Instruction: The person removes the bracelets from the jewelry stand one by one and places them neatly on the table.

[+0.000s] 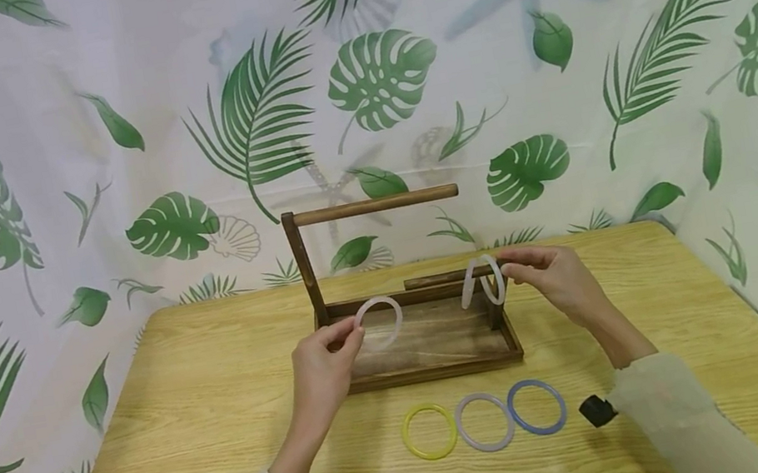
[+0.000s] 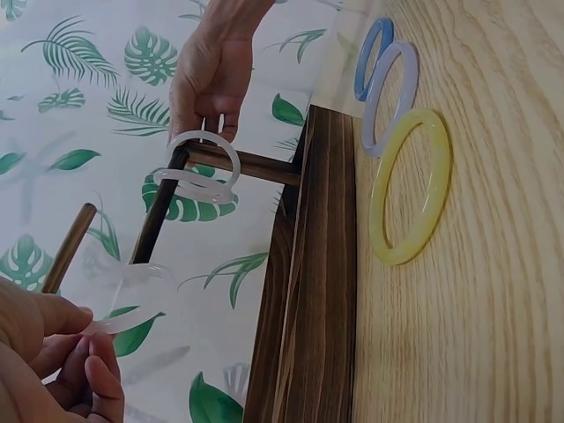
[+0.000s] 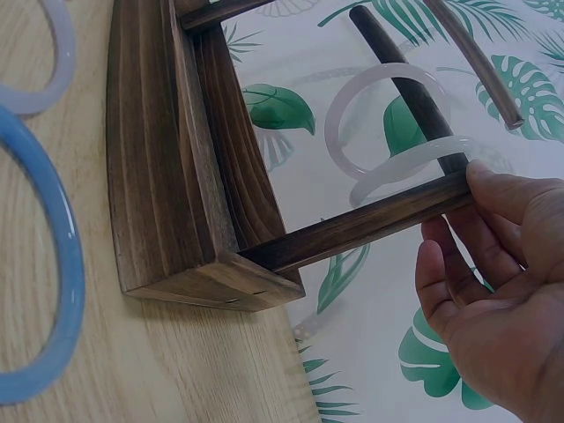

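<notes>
Left hand (image 1: 321, 365) over the tray (image 1: 441, 373), thumb and fingers closed on one edge of a white ring (image 1: 400, 319), and that edge-only pinch leaves most of the hoop uncovered, just beside the lower bar (image 1: 432, 280)'s free left end; contact, I can't tell. Over on the right, the right hand (image 1: 562, 280) has thumb and fingers closed around the top of the right post (image 1: 495, 316), presumably to steady the rack, since that bar is held up only there. Two more white rings (image 1: 500, 283) hang at the bar's right end, by the post, leaving its left stretch bare. Up top, the upper bar (image 1: 373, 205) carries nothing. And near side, yellow (image 1: 405, 435), lilac (image 1: 460, 427) and blue rings (image 1: 562, 403) lie flat in a row, probably for easy reach.
</notes>
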`<action>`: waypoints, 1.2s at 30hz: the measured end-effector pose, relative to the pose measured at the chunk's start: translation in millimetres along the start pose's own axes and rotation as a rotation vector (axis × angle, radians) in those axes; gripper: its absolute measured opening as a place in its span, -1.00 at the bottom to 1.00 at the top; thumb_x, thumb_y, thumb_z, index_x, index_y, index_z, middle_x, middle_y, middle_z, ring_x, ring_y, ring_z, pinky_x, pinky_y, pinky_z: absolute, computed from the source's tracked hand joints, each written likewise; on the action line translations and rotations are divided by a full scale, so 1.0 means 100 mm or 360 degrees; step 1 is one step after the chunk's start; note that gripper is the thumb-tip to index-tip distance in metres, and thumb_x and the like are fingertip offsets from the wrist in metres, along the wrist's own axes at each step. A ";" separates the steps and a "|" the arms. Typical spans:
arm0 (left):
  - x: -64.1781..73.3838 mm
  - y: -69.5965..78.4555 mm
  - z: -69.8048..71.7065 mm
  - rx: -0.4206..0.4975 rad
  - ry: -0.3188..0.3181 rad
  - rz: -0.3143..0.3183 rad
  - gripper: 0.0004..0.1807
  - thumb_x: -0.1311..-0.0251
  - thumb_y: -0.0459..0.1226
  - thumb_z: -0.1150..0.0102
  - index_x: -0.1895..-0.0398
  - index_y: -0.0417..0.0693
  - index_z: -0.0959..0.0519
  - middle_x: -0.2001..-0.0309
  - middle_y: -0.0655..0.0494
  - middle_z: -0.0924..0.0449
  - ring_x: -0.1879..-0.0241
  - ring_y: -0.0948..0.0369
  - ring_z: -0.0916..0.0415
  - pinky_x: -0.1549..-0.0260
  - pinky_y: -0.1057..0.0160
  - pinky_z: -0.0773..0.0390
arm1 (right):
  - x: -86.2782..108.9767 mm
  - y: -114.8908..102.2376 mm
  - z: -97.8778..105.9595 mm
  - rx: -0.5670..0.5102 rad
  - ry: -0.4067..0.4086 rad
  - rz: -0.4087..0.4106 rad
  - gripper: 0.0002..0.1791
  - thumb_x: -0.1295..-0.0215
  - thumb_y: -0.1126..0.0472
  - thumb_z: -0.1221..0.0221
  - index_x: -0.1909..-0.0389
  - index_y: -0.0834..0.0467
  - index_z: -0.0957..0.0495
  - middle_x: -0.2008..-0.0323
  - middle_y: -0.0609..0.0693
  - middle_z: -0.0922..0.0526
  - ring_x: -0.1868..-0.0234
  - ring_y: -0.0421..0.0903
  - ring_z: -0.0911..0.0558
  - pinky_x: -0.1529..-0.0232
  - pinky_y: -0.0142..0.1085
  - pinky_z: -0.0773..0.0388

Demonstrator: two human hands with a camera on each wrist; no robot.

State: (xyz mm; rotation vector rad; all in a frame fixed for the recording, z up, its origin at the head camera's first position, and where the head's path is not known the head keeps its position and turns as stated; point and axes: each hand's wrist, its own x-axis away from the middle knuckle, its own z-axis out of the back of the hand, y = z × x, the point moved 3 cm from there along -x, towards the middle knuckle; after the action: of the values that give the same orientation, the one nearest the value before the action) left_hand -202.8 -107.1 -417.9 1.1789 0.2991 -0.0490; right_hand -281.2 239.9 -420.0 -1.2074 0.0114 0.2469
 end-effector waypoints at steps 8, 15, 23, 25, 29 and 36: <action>0.07 -0.01 0.07 0.0034 -0.0019 0.0002 -0.81 -0.29 -0.33 -0.41 0.07 -0.19 -0.80 0.25 -0.01 -0.78 0.39 0.23 -0.52 0.50 0.41 -0.46 | 0.00 -0.01 0.01 -0.0010 -0.0011 -0.0011 -0.53 -0.51 0.06 -0.24 -0.28 0.26 -0.60 -0.20 0.08 -0.66 0.01 -0.29 -0.62 0.03 -0.41 -0.57; 0.12 -0.06 0.16 0.0058 -0.0066 0.0036 -0.79 -0.30 -0.36 -0.40 0.04 -0.24 -0.78 0.17 -0.09 -0.77 0.34 0.22 -0.55 0.47 0.44 -0.49 | -0.01 -0.02 0.00 -0.0006 -0.0009 -0.0007 -0.52 -0.51 0.05 -0.25 -0.28 0.26 -0.60 -0.20 0.12 -0.66 0.03 -0.28 -0.63 0.04 -0.40 -0.58; 0.20 -0.08 0.27 0.0058 -0.0111 0.0107 -0.77 -0.31 -0.34 -0.40 0.03 -0.26 -0.77 0.17 -0.08 -0.77 0.33 0.22 -0.54 0.46 0.43 -0.50 | -0.01 0.00 0.01 -0.0013 -0.0006 -0.0005 -0.53 -0.51 0.06 -0.25 -0.27 0.26 -0.60 -0.15 0.02 -0.70 0.01 -0.18 -0.65 0.03 -0.40 -0.58; 0.22 -0.10 0.29 0.0050 -0.0112 0.0142 -0.77 -0.31 -0.35 -0.39 0.03 -0.25 -0.77 0.19 -0.06 -0.77 0.33 0.23 -0.54 0.46 0.44 -0.50 | -0.01 0.01 0.01 -0.0020 -0.0005 -0.0002 -0.53 -0.51 0.06 -0.25 -0.27 0.26 -0.61 -0.12 -0.04 -0.71 0.00 -0.12 -0.66 0.03 -0.40 -0.58; 0.27 -0.13 0.34 0.0031 -0.0117 0.0176 -0.77 -0.30 -0.37 -0.39 0.02 -0.27 -0.77 0.16 -0.08 -0.77 0.31 0.22 -0.56 0.44 0.44 -0.52 | -0.01 0.01 0.01 -0.0035 -0.0009 0.0004 -0.54 -0.50 0.07 -0.25 -0.26 0.27 -0.61 -0.11 -0.07 -0.71 -0.02 -0.04 -0.66 0.03 -0.39 -0.58; 0.37 -0.19 0.40 0.0032 -0.0137 0.0212 -0.77 -0.29 -0.41 -0.38 0.02 -0.33 -0.75 0.16 -0.12 -0.77 0.28 0.21 -0.62 0.39 0.43 -0.58 | 0.00 0.01 0.01 -0.0046 -0.0007 0.0015 -0.54 -0.51 0.08 -0.25 -0.26 0.27 -0.61 -0.12 -0.04 -0.71 -0.01 -0.05 -0.66 0.03 -0.39 -0.59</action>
State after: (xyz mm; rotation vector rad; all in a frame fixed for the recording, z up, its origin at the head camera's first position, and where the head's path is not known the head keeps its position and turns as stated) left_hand -162.9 -146.5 -430.6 1.2106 0.1444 0.0139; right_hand -281.8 240.7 -420.6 -1.2357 0.0100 0.2586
